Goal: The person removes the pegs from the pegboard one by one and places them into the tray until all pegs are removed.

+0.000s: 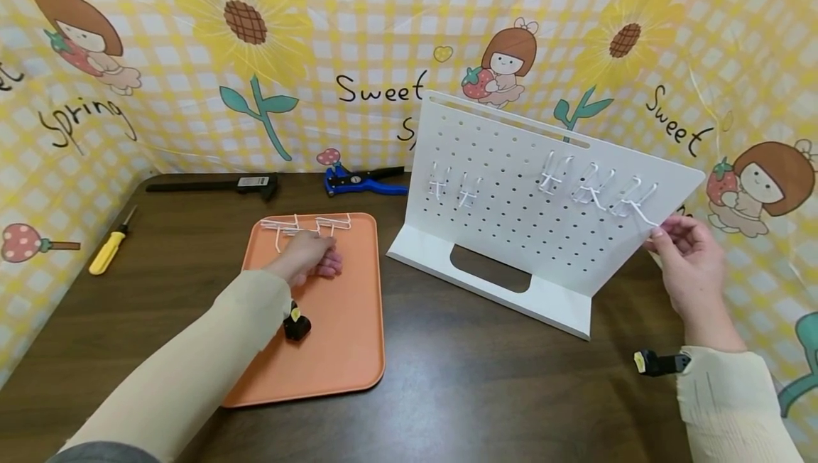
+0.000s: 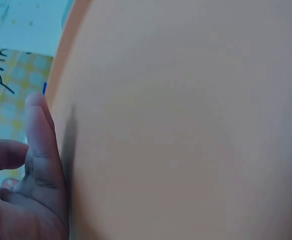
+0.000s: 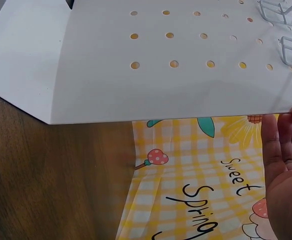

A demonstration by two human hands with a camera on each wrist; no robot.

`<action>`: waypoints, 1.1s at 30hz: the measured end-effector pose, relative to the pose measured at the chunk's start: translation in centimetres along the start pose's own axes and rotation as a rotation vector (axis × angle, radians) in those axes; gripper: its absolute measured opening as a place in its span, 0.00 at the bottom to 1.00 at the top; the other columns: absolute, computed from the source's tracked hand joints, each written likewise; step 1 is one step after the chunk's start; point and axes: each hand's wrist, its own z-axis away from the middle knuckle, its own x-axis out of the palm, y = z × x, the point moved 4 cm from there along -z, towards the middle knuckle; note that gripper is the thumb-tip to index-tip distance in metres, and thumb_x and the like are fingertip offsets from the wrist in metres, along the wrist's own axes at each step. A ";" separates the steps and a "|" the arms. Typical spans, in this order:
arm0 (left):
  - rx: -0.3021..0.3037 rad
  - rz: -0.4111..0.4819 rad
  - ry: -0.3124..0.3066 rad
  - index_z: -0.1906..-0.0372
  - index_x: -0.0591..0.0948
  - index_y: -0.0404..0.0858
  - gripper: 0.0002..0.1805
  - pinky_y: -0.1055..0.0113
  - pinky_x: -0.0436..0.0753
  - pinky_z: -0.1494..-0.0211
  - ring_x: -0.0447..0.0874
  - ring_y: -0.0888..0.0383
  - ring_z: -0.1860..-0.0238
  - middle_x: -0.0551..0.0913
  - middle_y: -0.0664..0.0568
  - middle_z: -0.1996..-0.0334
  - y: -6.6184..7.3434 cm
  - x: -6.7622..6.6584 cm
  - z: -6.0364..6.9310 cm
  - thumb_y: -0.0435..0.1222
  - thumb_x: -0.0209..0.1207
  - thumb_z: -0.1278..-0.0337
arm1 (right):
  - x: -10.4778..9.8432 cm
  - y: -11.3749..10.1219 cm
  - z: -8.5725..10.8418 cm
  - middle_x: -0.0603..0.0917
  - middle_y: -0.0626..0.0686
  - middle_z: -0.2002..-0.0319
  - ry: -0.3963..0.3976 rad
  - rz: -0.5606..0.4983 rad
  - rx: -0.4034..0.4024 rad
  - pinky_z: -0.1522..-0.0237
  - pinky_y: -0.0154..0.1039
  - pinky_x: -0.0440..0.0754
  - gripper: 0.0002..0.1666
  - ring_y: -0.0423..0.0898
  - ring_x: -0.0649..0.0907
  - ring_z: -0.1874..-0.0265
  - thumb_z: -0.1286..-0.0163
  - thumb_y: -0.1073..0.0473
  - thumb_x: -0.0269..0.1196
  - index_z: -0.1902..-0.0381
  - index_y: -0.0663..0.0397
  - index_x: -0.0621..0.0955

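Observation:
The left hand (image 1: pixel 309 257) is over the top of an orange tray (image 1: pixel 348 371), against white wire hooks (image 1: pixel 334 222) lying there; whether its fingers grip one is hidden. In the left wrist view the hand (image 2: pixel 33 185) shows one finger extended beside the tray surface (image 2: pixel 176 120). A white pegboard (image 1: pixel 505 229) stands tilted on its base, with wire hooks (image 1: pixel 591 182) hung at its right and two more (image 1: pixel 468 192) at its left. At the board's right edge, the right hand (image 1: pixel 693 264) pinches it between thumb and fingers; the right wrist view shows these fingers at the edge (image 3: pixel 288 160).
Behind the tray lie blue-handled pliers (image 1: pixel 364 182) and a black caliper-like tool (image 1: pixel 214 184). A yellow-handled screwdriver (image 1: pixel 108 251) is at the left on the brown table (image 1: pixel 447 392). A patterned yellow cloth (image 1: pixel 358 44) hangs behind and at the sides.

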 end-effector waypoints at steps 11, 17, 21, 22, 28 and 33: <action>0.192 -0.012 -0.045 0.44 0.71 0.27 0.14 0.69 0.84 0.62 0.81 0.58 0.64 0.79 0.45 0.59 4.3 4.9 2.1 0.36 0.47 0.18 | 0.2 -0.1 -0.1 0.80 0.51 0.64 -0.003 0.000 0.006 0.66 0.24 0.83 0.15 0.41 0.80 0.67 0.30 0.79 0.60 0.60 0.54 0.81; 0.301 0.082 -0.179 0.46 0.74 0.31 0.11 0.69 0.81 0.61 0.79 0.55 0.59 0.78 0.44 0.55 9.8 10.0 4.7 0.36 0.50 0.19 | 0.1 0.0 -0.2 0.79 0.51 0.63 -0.015 0.048 0.018 0.65 0.23 0.82 0.15 0.40 0.80 0.67 0.29 0.78 0.60 0.59 0.53 0.81; 0.365 0.100 -0.264 0.44 0.74 0.27 0.14 0.68 0.81 0.61 0.79 0.54 0.60 0.78 0.40 0.54 13.5 13.2 5.8 0.35 0.51 0.19 | 0.2 -0.1 -0.6 0.80 0.50 0.64 -0.021 0.069 0.018 0.65 0.23 0.82 0.14 0.40 0.81 0.67 0.28 0.77 0.60 0.58 0.52 0.81; 0.371 0.097 -0.280 0.42 0.74 0.26 0.16 0.68 0.82 0.60 0.79 0.54 0.60 0.78 0.40 0.54 14.2 13.8 5.9 0.36 0.51 0.19 | 0.3 -0.2 -0.7 0.80 0.50 0.64 -0.024 0.074 0.012 0.65 0.23 0.83 0.14 0.40 0.81 0.67 0.28 0.77 0.60 0.58 0.52 0.81; 0.359 0.076 -0.361 0.37 0.73 0.25 0.19 0.67 0.83 0.56 0.81 0.53 0.58 0.80 0.44 0.57 16.8 17.2 5.4 0.36 0.52 0.19 | 0.4 -0.2 -0.6 0.80 0.48 0.64 -0.045 0.113 0.005 0.64 0.23 0.82 0.13 0.38 0.81 0.68 0.27 0.75 0.60 0.58 0.51 0.80; 0.308 0.057 -0.374 0.38 0.75 0.26 0.18 0.70 0.84 0.57 0.82 0.54 0.59 0.81 0.42 0.56 17.7 19.3 4.5 0.36 0.52 0.19 | 0.3 -0.3 -0.3 0.80 0.46 0.65 -0.043 0.145 0.002 0.65 0.22 0.82 0.14 0.37 0.81 0.69 0.27 0.75 0.60 0.59 0.49 0.79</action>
